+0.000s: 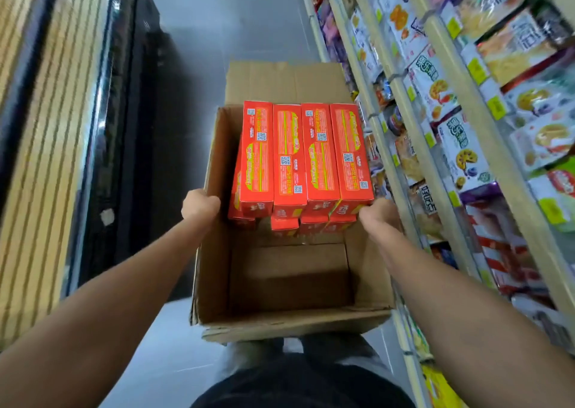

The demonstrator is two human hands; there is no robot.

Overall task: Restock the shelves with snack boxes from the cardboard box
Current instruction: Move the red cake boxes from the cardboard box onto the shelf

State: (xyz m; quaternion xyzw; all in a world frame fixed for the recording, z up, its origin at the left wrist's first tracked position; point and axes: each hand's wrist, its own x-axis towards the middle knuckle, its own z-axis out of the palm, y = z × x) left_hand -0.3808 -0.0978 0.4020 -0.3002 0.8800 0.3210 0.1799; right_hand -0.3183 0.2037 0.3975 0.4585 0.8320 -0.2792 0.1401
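Watching the head cam feed here. My left hand (200,207) is clamped on the top edge of the cardboard box (214,252), on its left wall, fingers (209,201) curled tight over the rim. My right hand (378,216) is doing the same on the right wall, knuckles just beside the corner of the nearest red carton. I can't see those fingertips, but the hand is closed around the edge.

The box is up off the grey floor (217,18), held between both arms in front of the body, with its far flap (286,81) folded outward. The snack boxes (305,152) are all bunched in the far half. Four red ones lie side by side on top, with more of the same stacked under them. The near half shows bare cardboard bottom.

The shelves (413,146) run along the right, packed with bagged and boxed snacks, close beside the box's right wall. A dark glass-fronted cabinet (124,127) lines the left.
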